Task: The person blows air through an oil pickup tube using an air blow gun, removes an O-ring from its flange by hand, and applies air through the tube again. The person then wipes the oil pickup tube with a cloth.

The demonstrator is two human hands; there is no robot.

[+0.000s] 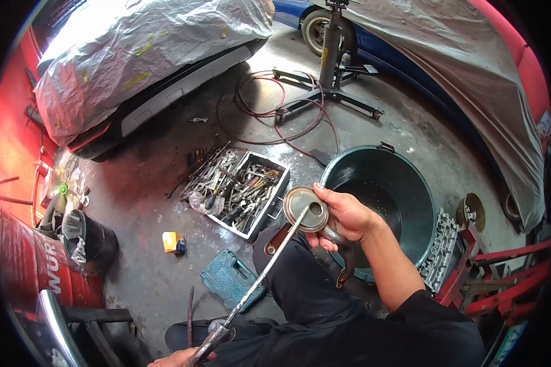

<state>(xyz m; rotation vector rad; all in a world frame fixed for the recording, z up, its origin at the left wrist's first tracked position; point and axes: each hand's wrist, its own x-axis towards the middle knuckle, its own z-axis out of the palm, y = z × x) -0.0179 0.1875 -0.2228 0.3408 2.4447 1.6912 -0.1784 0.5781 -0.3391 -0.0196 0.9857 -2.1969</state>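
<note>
My right hand (349, 217) grips a metal part with a round, shallow, cup-like end (301, 200) and a curved tube (347, 263), held above my knee. Dark flanges with holes show on the part. At the bottom edge, my left hand (180, 358) is closed around the handle of a long, thin metal rod tool (260, 278) and is partly cut off by the frame. The rod slants up to the right, its tip at the opening in the round face; whether it touches is unclear.
A tool-filled tray (284, 183), an orange-and-white box (173, 243) and a teal case (226, 278) lie on the floor. A large dark tub (431, 183) stands beside my right arm. Red stands (508, 287) are at right; a wheeled jack (330, 61) and covered cars lie beyond.
</note>
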